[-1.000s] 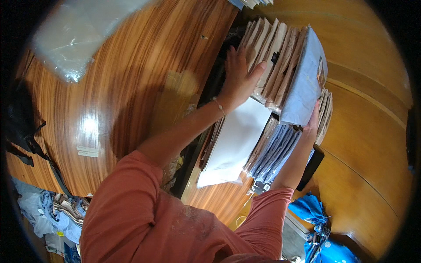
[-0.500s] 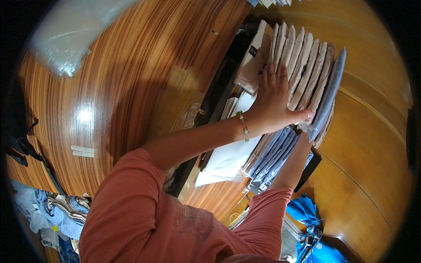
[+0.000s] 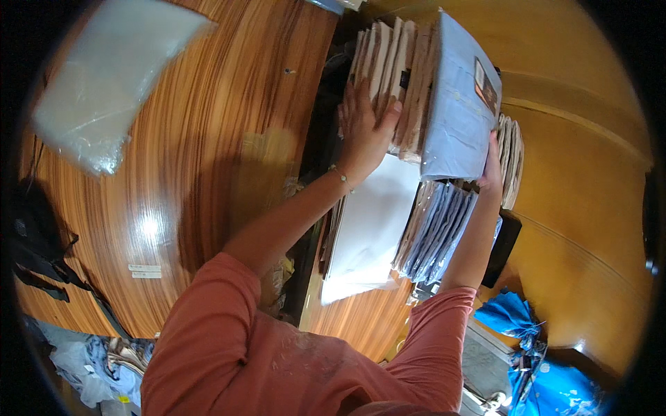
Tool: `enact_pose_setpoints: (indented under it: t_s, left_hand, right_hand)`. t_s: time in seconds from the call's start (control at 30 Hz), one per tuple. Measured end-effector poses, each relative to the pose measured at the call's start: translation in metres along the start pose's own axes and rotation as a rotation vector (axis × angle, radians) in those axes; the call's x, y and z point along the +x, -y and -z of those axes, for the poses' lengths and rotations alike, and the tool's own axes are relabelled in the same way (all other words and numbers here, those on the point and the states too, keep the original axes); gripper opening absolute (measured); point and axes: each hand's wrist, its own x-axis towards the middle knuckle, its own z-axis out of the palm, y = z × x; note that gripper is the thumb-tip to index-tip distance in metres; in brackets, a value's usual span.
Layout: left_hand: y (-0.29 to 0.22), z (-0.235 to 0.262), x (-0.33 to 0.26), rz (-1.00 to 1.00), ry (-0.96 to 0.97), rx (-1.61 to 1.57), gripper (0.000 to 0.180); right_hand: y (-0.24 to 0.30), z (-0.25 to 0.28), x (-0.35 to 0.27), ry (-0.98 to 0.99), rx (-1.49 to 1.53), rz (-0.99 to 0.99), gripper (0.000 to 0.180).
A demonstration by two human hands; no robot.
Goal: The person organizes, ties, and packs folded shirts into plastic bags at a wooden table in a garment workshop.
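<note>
My right hand (image 3: pixel 491 170) grips the lower right edge of a folded light blue shirt (image 3: pixel 458 104) in a clear plastic bag; some of its fingers are hidden behind it. The shirt's front, with a dark label near its right side, faces me. Just left of it stands a row of bagged beige shirts (image 3: pixel 416 90), packed on edge. My left hand (image 3: pixel 366 132) lies spread on the near left end of this row, its thumb apart from the fingers.
White sheets (image 3: pixel 371 215) and bagged blue-grey shirts (image 3: pixel 437 232) lie nearer me. More beige packs (image 3: pixel 512 159) stand at right. A wood-grain table (image 3: pixel 208 139) holds a stack of clear bags (image 3: pixel 118 76). Blue plastic bundles (image 3: pixel 555 388) sit at lower right.
The light blue shirt, edge-on before, has turned so its front shows, with my right hand on its edge. My left hand has shifted left along the beige packs.
</note>
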Motion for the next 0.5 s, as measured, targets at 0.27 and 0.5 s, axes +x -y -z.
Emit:
enact_pose_setpoints:
  t_s: [0.27, 0.5]
  left_hand:
    - [-0.037, 0.023, -0.003, -0.488, 0.081, -0.128, 0.072]
    - [-0.053, 0.014, -0.006, -0.459, 0.288, -0.108, 0.069]
  right_hand:
    - [-0.001, -0.001, -0.009, 0.002, 0.054, -0.029, 0.082]
    - [0.01, -0.005, -0.008, -0.032, -0.004, 0.082, 0.081]
